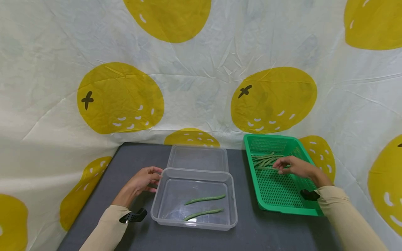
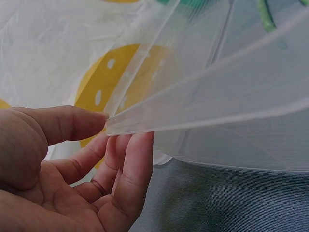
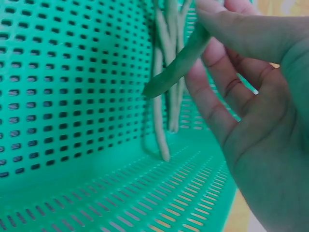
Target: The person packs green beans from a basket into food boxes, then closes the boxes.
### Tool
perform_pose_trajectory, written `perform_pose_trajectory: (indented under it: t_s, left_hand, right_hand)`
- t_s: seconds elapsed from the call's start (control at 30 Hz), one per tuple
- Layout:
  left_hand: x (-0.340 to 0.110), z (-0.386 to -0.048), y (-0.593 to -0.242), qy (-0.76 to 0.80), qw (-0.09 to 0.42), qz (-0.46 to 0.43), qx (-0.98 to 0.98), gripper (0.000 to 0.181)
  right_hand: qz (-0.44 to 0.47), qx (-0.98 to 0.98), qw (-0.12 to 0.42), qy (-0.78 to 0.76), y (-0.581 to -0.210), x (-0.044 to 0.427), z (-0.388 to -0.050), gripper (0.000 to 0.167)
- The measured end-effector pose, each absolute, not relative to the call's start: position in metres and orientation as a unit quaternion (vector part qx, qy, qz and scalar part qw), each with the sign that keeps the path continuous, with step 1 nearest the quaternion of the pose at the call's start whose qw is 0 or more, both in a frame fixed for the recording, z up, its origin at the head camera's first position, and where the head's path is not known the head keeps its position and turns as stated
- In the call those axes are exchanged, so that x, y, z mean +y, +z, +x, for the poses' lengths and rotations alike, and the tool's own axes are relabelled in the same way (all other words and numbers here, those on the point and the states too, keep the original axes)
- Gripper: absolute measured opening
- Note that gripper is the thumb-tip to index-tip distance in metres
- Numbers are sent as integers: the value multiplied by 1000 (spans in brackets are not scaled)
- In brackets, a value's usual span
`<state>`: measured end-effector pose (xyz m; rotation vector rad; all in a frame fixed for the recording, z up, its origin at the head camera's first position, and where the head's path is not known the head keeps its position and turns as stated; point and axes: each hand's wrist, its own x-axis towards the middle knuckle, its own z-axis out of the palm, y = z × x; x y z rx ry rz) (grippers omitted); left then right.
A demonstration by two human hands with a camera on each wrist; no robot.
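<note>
- A person's left hand [image 1: 146,179], left of centre in the head view, pinches the rim of a clear container [image 1: 169,207], thumb on top and fingers [image 2: 136,166] beneath; the left wrist view shows a narrow grip at a corner.
- The right hand [image 1: 295,166], at the right of the head view, is over the green basket [image 1: 284,210], and its fingers [image 3: 215,108] pinch a single green bean [image 3: 176,70] against the thumb.
- That bean juts from the grip toward the left; in the right wrist view it sits at upper centre, in front of the other beans.
- I see a loose bundle of beans [image 1: 263,161] lying in the upper part of the basket, several side by side and partly crossing.
- Two more, an upper bean [image 1: 205,199] and a lower bean [image 1: 203,214], lie apart inside the clear container at lower centre, both slightly slanted.
- Behind the container, nearer the middle of the frame, a clear flat lid [image 1: 198,157] lies on the dark tabletop [image 1: 246,226]; I can't tell whether the two touch.
- A pale cloth [image 1: 198,94] with big yellow fruit shapes hangs across the upper frame.
- Both arms wear beige sleeves [image 1: 345,216].
</note>
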<state>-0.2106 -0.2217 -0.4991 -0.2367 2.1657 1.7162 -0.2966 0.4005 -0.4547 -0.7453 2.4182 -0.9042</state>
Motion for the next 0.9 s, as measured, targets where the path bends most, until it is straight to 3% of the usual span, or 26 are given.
perform_pose_trajectory:
  t_s: [0.57, 0.9]
  left_hand:
    - [-221, -208, -495, 611, 186, -79, 766, 41]
    - [-222, -210, -495, 608, 189, -82, 766, 41]
  right_hand:
    - [-269, 871, 221, -347, -433, 405, -294, 27]
    - [-261, 875, 210, -351, -415, 401, -292, 36]
